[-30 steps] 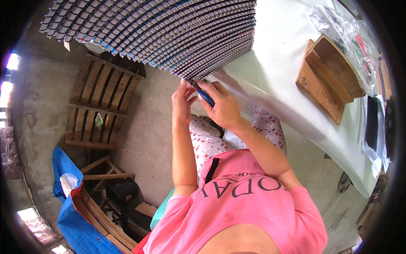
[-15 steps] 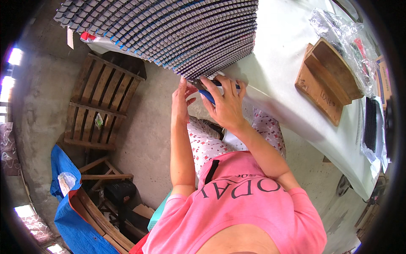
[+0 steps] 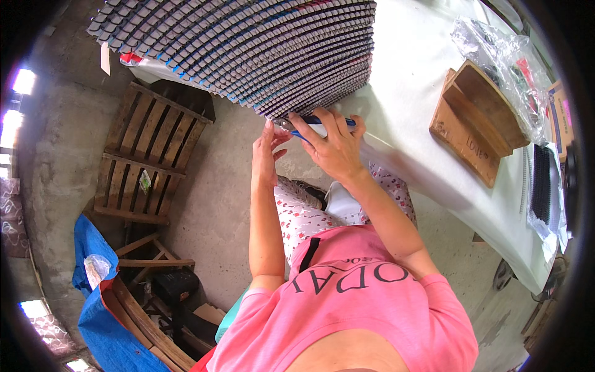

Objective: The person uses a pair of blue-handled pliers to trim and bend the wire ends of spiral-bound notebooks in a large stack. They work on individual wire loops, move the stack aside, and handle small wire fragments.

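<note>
A wide panel of small grey squarish pieces (image 3: 248,56), set in rows with dark gaps between them, fills the top of the view. Its near edge meets my two hands. In my right hand (image 3: 338,149) is a pair of pliers (image 3: 310,128) with blue handles, the jaws against the panel's lower corner. My left hand (image 3: 265,155) pinches that same edge beside the jaws, thumb upward and fingers partly behind. Whatever small part lies between the jaws is hidden.
The panel rests on a white-covered table (image 3: 409,93). On its right side are a brown wooden block (image 3: 471,124), clear plastic wrap (image 3: 496,49) and a black ridged strip (image 3: 542,186). A slatted wooden rack (image 3: 149,149) and a blue tarp (image 3: 105,310) lie at the left.
My right hand has moved slightly up and right, and the pliers have turned so the blue handles lie flatter. The left hand stays at the panel's edge.
</note>
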`<action>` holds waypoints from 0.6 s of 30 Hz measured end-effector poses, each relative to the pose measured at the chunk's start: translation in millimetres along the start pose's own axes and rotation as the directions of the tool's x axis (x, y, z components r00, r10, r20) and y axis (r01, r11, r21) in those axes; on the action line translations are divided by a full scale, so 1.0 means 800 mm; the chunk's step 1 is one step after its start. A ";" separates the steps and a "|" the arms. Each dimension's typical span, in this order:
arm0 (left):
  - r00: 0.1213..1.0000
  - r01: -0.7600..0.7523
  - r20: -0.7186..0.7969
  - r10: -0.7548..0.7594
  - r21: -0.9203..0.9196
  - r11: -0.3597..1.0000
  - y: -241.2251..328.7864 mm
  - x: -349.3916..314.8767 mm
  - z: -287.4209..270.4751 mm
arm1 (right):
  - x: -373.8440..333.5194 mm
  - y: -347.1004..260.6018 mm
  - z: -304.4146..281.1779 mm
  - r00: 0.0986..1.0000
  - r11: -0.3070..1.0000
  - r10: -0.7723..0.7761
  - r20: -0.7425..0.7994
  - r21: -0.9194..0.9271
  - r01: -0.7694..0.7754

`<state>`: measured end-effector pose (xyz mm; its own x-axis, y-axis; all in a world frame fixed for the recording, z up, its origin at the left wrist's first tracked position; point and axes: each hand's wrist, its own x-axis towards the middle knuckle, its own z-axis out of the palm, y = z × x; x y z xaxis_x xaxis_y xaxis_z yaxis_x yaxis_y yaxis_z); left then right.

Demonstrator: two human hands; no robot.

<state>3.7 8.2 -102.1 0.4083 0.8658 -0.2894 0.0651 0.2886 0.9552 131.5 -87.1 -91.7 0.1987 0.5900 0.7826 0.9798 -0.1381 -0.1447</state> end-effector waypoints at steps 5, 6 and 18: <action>1.000 -0.003 0.009 0.003 -0.002 1.000 0.002 0.000 0.001 | 0.003 0.005 0.001 1.000 1.000 -0.029 0.010 0.002 0.029; 1.000 -0.002 0.007 0.002 -0.004 1.000 0.002 0.001 0.000 | 0.003 0.005 0.001 0.999 0.999 -0.015 0.035 0.048 0.013; 0.999 -0.033 -0.015 0.033 0.036 0.999 0.004 0.001 0.000 | 0.000 -0.015 -0.008 0.981 0.960 0.153 0.120 0.218 -0.177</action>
<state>4.4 9.6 -99.2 0.3967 0.8809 -0.2583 0.0842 0.2453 0.9658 119.4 -91.0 -86.0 0.3480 0.6528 0.6728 0.9101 -0.0632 -0.4094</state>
